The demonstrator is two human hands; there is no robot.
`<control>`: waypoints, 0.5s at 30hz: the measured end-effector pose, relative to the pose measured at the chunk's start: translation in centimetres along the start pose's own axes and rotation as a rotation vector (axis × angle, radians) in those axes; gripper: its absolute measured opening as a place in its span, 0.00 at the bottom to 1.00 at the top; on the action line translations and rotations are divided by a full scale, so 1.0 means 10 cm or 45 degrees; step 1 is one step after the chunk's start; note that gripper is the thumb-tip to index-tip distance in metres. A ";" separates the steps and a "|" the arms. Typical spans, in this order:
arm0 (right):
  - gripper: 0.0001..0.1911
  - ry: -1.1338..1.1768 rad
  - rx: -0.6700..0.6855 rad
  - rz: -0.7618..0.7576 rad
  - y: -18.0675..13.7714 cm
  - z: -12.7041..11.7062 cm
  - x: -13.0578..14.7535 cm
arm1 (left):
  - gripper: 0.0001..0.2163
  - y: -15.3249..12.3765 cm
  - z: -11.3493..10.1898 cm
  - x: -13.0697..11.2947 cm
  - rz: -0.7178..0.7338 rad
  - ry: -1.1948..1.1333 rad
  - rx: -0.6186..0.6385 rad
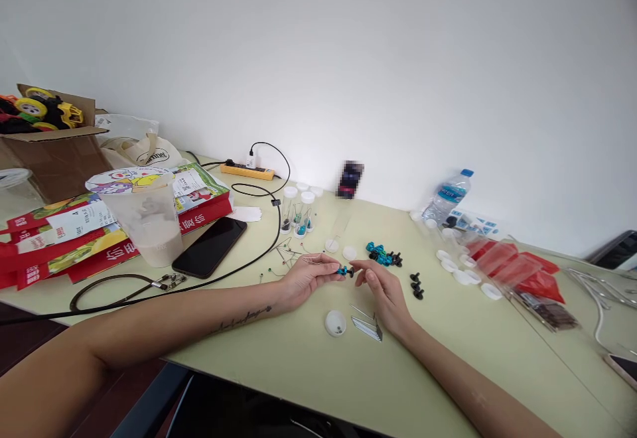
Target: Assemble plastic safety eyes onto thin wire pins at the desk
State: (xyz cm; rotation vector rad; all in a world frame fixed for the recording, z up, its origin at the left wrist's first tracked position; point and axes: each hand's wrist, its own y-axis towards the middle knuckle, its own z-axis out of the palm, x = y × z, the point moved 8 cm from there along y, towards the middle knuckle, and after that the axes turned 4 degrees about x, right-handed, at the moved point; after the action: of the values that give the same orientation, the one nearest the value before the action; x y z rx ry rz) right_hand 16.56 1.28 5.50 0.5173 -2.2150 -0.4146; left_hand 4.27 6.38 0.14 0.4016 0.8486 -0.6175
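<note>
Between its thumb and fingers, my left hand (309, 280) pinches a small metallic-blue part (342, 271) with a black round-ended piece (351, 272) at its right end. My right hand (383, 295) is close beside that black end, index finger reaching toward it and thumb apart; whether the fingertip touches cannot be made out. Just below the hands are a white round cap (335, 323) with tiny bits inside and a row of thin metal pins (367, 328). More blue parts (379, 254) lie behind my right hand, with loose black pieces (417, 287) to its right.
Clear tubes with white lids (301, 216) stand behind thin wires with coloured tips (286, 252). Leftward are a phone (212, 247), a plastic cup (149, 225), a black cable (253, 262) and a carton (54, 159). Rightward are white caps (462, 275), red packets (540, 279) and a water bottle (450, 196).
</note>
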 end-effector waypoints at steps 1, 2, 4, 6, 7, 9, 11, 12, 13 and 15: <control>0.19 0.001 0.003 -0.006 0.00 0.00 0.00 | 0.11 0.00 0.00 0.00 0.001 -0.002 -0.004; 0.20 0.003 0.012 -0.007 0.00 0.01 0.00 | 0.11 0.01 -0.01 0.01 -0.002 -0.005 -0.011; 0.21 0.000 0.030 0.008 0.00 0.02 -0.01 | 0.11 0.01 -0.03 0.02 -0.014 -0.013 -0.029; 0.20 -0.002 0.029 0.030 0.00 0.01 -0.02 | 0.11 0.01 -0.03 0.03 -0.018 -0.017 -0.038; 0.19 0.000 0.025 0.032 0.00 0.01 -0.02 | 0.11 0.01 -0.03 0.03 -0.013 -0.017 -0.035; 0.19 0.012 0.020 0.023 0.00 0.01 -0.01 | 0.10 0.02 -0.02 0.02 0.003 -0.017 -0.025; 0.20 0.026 0.032 0.018 -0.01 0.01 -0.01 | 0.10 0.01 -0.02 0.02 0.012 -0.014 -0.016; 0.20 0.027 0.040 0.021 -0.01 0.02 -0.01 | 0.10 0.01 -0.01 0.02 0.012 -0.014 -0.016; 0.21 0.025 0.046 0.029 -0.01 0.02 -0.02 | 0.10 0.01 -0.02 0.02 0.012 -0.015 -0.019; 0.21 0.014 0.049 0.048 -0.01 0.02 -0.04 | 0.11 0.01 -0.02 0.02 0.011 -0.017 -0.023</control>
State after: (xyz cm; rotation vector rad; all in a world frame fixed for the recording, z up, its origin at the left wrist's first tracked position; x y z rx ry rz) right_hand 16.66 1.41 5.09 0.4965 -2.2222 -0.3492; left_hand 4.31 6.50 -0.08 0.3846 0.8389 -0.6038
